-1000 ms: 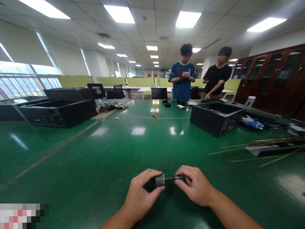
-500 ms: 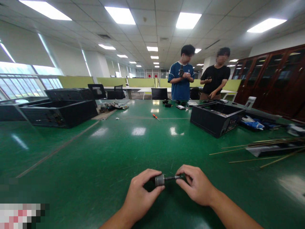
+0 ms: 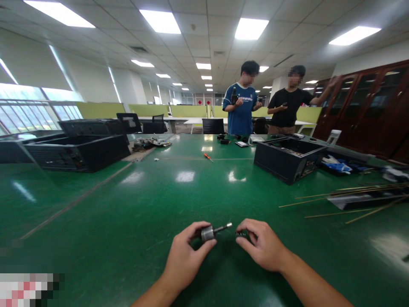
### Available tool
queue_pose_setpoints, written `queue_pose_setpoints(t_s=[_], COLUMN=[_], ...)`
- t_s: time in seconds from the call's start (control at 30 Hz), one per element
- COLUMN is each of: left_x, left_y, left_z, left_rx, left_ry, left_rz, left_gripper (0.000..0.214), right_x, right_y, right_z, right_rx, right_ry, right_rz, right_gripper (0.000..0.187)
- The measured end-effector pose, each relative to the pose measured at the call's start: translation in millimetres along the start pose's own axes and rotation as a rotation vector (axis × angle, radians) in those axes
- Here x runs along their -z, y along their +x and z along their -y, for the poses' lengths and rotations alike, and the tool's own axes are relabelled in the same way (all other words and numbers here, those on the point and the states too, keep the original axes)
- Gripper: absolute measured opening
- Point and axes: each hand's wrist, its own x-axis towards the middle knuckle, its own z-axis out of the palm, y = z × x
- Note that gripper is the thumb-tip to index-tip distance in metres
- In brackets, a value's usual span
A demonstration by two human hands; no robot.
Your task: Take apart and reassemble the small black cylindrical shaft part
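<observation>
Both hands are low at about 6 o'clock in the view, just above the green worktop (image 3: 198, 187). The left hand (image 3: 187, 256) has thumb and fingers pinched on a small grey metal cylinder (image 3: 207, 233) with a thin shaft (image 3: 223, 227) sticking out toward 2 o'clock, tip free in the air. The right hand (image 3: 263, 247) sits just at 3 o'clock of it, fingertips closed on a small dark part (image 3: 241, 233); too small to say exactly what it is. The two pieces are near each other but apart, with a clear gap between the shaft tip and the dark part.

Around them: an open black computer case (image 3: 289, 160) at about 1 o'clock, another black case (image 3: 76, 151) at 10 o'clock with more stacked behind it. A little orange-handled screwdriver (image 3: 208, 157) lies at 12 o'clock, mid-worktop. Thin wooden sticks (image 3: 338, 200) are spread out at 3 o'clock over a flat dark panel (image 3: 361, 200). Two people stand at the far edge, one in a blue shirt (image 3: 241, 113), one in a black shirt (image 3: 287, 108) with an arm stretched toward the dark wooden cabinets (image 3: 367, 106) at 2 o'clock.
</observation>
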Motion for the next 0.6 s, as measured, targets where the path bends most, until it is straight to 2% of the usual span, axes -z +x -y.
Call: queue_pose_setpoints(t_s=[0.13, 0.23, 0.3, 0.37, 0.43, 0.5, 0.6], left_x=[3.7, 20.7, 42.2, 71.3, 105.3, 140.2, 184.2], left_y=[11, 19, 20, 16, 7, -7, -28], left_z=[10, 15, 16, 17, 22, 33, 57], left_rx=[0.228, 0.290, 0.325, 0.343, 0.348, 0.348, 0.328], left_ry=[-0.376, -0.416, -0.383, -0.242, 0.012, 0.270, 0.502], left_rz=[-0.089, -0.137, -0.146, -0.159, -0.161, -0.133, -0.143], left_gripper=[0.038, 0.046, 0.050, 0.052, 0.052, 0.049, 0.043], right_x=[0, -1, 0, 0, -1, -1, -2], right_y=[3, 4, 5, 5, 6, 7, 8], right_z=[-3, -6, -7, -9, -10, -11, -11], right_rx=[0.005, 0.000, -0.005, -0.011, -0.015, -0.016, -0.010], right_ry=[-0.010, -0.009, -0.004, 0.000, 0.002, -0.001, -0.007], right_rz=[-0.015, -0.034, -0.043, -0.047, -0.048, -0.049, -0.044], right_gripper=[0.012, 0.013, 0.013, 0.013, 0.013, 0.013, 0.014])
